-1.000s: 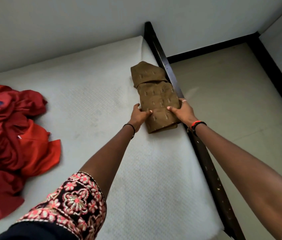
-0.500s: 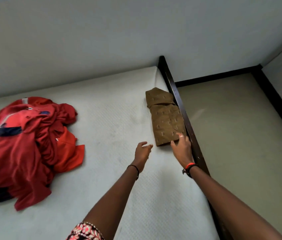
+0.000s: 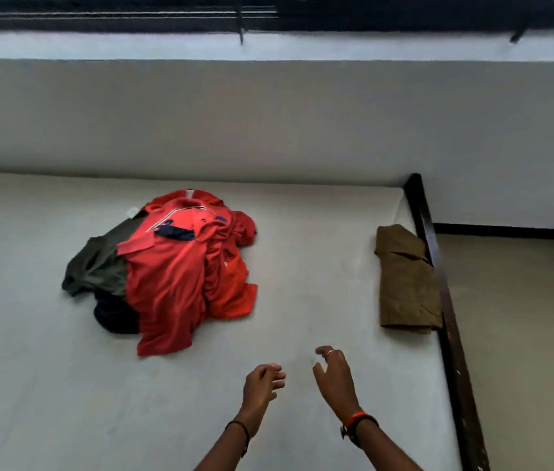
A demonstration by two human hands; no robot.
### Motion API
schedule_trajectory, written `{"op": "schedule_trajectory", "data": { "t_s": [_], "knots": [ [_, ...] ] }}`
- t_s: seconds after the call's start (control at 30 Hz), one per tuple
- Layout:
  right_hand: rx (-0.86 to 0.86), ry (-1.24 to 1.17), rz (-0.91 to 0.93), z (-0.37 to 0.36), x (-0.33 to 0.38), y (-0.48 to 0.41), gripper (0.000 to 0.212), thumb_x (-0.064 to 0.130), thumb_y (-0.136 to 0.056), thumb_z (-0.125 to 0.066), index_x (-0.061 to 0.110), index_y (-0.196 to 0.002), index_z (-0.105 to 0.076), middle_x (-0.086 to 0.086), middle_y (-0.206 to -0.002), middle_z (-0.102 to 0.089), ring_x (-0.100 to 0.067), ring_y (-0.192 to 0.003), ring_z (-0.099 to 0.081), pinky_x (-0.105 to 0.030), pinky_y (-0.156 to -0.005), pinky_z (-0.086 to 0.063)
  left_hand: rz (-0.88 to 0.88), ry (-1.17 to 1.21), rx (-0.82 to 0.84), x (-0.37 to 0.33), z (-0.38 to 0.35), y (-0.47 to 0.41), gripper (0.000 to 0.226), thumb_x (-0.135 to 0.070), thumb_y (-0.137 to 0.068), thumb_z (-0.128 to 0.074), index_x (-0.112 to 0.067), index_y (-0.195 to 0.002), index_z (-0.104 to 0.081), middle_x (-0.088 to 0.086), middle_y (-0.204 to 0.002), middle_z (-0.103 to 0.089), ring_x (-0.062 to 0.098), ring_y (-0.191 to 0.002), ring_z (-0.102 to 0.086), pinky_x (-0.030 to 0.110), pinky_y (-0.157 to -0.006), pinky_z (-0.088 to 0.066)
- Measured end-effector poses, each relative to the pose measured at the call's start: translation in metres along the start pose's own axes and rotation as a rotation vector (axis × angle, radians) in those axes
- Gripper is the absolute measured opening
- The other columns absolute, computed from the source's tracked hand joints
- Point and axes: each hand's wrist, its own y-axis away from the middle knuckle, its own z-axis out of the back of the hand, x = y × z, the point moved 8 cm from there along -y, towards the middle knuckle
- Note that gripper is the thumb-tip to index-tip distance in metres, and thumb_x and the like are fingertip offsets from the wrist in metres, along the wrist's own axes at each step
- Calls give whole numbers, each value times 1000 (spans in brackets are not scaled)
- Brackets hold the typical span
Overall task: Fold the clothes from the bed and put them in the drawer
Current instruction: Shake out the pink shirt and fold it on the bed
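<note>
L hand & R hand both hover over the mattress. Fingers loosely curled, nothing in either, so no grip on anything. The hands are near each other, not touching.

The unfolded pile lies ahead & left of both hands, nearer the L hand, apart from both. On top is a red shirt, crumpled, w/ a flat tail pointing back toward the hands. On the pile's far-left side are an olive garment and a dark navy piece, both partly buried. A folded brown garment sits ahead-right of the R hand, at the mattress edge against the dark bed frame. It's folded but not yet put away. Drawer not in view.

Handling, my read: all soft, light, limp cloth. It will sag & drag whatever's tangled w/ it. Not fragile, not slippery.

- **Red shirt:** it's on top, so prob next. Best hold is a two-hand pinch at what looks like the collar/shoulders, at the end of the pile farthest from the hands. Lift so it hangs free & sheds the rest.
- **Near tail:** a shorter reach, but likely hauls the heap along.
- **Brown one:** scoop from under w/ flat hands, else the fold opens.
</note>
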Motion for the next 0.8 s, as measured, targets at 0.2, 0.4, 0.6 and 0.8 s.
{"op": "schedule_trajectory", "data": {
  "t_s": [0.2,0.4,0.6,0.8],
  "knots": [
    [111,26,65,-63,60,-1,15,7,-87,-60,19,-94,-53,1,-95,-56,-12,-92,-53,-16,-78,-36,-107,-2,-105,-13,96,-19,24,-18,-99,-46,-10,-86,-65,6,-85,-69,15,-76,-63,26,-68,-43],
    [152,90,137,-110,141,-34,12,9,-85,-63,15,-80,-54,-1,-79,-60,-14,-77,-55,-18,-68,-36,-209,-46,-168,-55,190,-58,26,-13,-99,-43,-11,-80,-62,3,-77,-66,12,-66,-60,26,-64,-42],
    [0,58,218,-119,241,-90,12,7,-84,-61,14,-78,-55,-11,-80,-66,-19,-75,-58,-27,-69,-39,-355,-93,-367,-131,277,-89,12,-11,-94,-51,-10,-87,-61,9,-83,-66,26,-80,-63,35,-76,-47],
    [-213,140,453,-130,346,-132,6,8,-84,-59,6,-90,-59,-14,-90,-61,-31,-89,-56,-40,-81,-44,-363,-94,-448,-192,325,-125,30,-7,-90,-58,5,-116,-51,17,-106,-56,25,-94,-55,37,-95,-43]
  ]
}}
